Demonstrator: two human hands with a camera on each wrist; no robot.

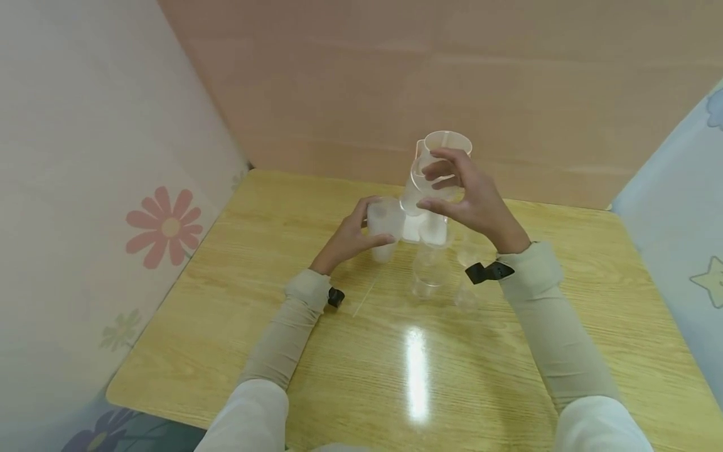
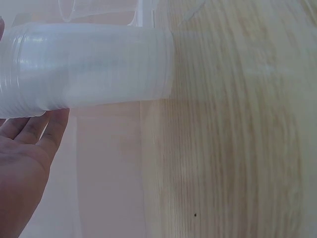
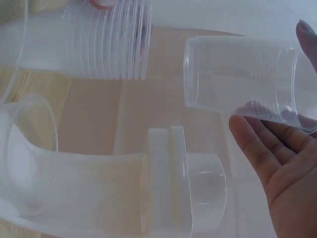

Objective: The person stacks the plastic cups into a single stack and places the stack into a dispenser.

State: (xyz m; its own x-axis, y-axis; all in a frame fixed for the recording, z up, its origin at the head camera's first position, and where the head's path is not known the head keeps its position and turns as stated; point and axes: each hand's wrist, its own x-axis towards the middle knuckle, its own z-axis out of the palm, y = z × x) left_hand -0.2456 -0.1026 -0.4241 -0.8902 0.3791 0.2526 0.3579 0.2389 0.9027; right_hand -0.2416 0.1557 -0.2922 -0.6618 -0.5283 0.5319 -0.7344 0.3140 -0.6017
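My left hand (image 1: 350, 237) grips a stack of clear plastic cups (image 1: 386, 216), thumb on the near side and fingers round the back. The nested rims show as close ridges on the stack (image 3: 106, 39) in the right wrist view. Higher and to the right, my right hand (image 1: 471, 191) holds a single clear plastic cup (image 3: 237, 74) between thumb and fingers. Its base faces the table in the right wrist view. Behind it stands a translucent white plastic piece (image 3: 99, 183) with a round open top and a flange, partly hidden by the right hand in the head view.
Several clear cups stand on the wooden table (image 1: 237, 314) in front of the white piece, among them a cup (image 1: 432, 270) near the middle. A thin white stick (image 1: 366, 298) lies left of them. Walls border the table at the back and sides.
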